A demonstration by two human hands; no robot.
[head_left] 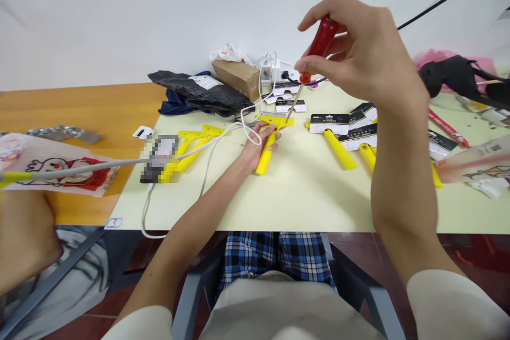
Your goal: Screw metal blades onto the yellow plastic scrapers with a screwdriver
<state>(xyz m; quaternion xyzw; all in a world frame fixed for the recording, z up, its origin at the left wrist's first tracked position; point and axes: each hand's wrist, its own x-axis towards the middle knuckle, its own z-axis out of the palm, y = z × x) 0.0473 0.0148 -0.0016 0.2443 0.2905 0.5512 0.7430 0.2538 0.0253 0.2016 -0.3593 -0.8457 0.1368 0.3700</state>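
Note:
My right hand (354, 53) is raised, its fingers closed round the red handle of a screwdriver (322, 37). The screwdriver's shaft slants down to the head of a yellow T-shaped scraper (266, 156), and its tip appears to meet the head. Low over the table, my left hand (255, 147) grips this scraper just below its head. More yellow scrapers (195, 143) lie left of that hand, partly behind a pixelated phone (161, 156). To the right, another yellow scraper (339, 150) bears a black-and-white card (329, 123).
A white cable (243, 117) loops over the table near my left hand. Behind are a black plastic parcel (203, 90), a cardboard box (237, 77) and a power strip (274, 70). A red pen-like stick (449, 127) lies right. Another person's arm (26, 234) is at left.

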